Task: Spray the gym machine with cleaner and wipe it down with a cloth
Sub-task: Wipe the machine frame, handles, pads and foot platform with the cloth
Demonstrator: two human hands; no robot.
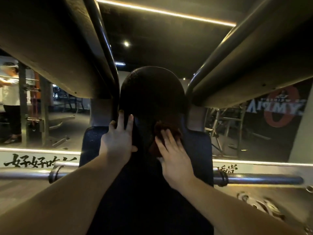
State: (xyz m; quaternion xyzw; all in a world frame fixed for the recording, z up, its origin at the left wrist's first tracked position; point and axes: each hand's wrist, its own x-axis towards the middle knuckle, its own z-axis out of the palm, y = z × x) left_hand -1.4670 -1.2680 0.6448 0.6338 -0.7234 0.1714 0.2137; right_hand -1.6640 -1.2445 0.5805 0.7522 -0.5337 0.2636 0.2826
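Observation:
The gym machine's black padded seat back (152, 92) rises in the middle of the view, with a rounded headrest on top. My left hand (118, 138) rests flat on the pad's left edge, fingers straight and spread. My right hand (172, 156) presses a dark red cloth (167, 128) against the right side of the pad, fingers straight over it. No spray bottle is in view.
Two large padded arms (55, 48) (254, 65) of the machine slant overhead on either side. A steel bar (254, 179) runs across behind the pad. A mirror wall behind reflects other machines and a person (10, 99) at the far left.

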